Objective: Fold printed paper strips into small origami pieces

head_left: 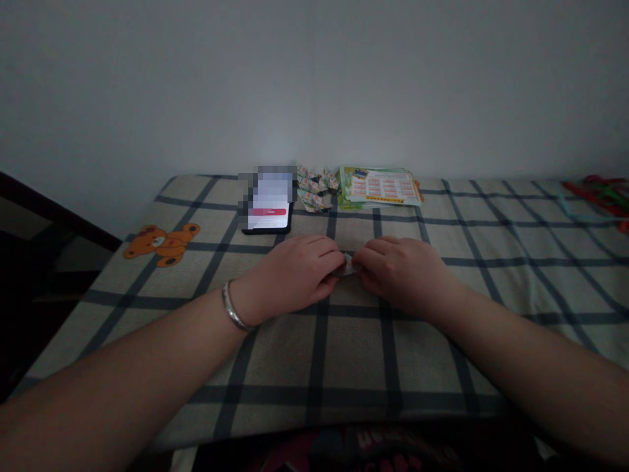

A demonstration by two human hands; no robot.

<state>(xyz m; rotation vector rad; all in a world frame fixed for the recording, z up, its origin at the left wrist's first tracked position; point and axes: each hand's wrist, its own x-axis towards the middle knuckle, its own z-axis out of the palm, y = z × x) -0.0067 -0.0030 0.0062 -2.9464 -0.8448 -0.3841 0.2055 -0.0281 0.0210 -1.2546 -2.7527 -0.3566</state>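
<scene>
Both hands meet over the middle of the checked tablecloth. My left hand (307,272), with a silver bangle (232,307) on its wrist, is closed, fingertips pinching one end of a small whitish piece of paper (349,265). From the other side my right hand (400,272) pinches the opposite end, fingers curled. Only a short strip of the paper shows between the fingertips; the rest is hidden. Just beyond the hands lie several small folded printed papers (315,190). Right of these is a stack of printed calendar cards (383,186).
A phone (269,203) with a lit screen rests left of the folded papers, near the wall (314,85). An orange bear cutout (162,244) lies on the tablecloth (275,367) at the left. Red and green items (599,196) sit at the far right edge.
</scene>
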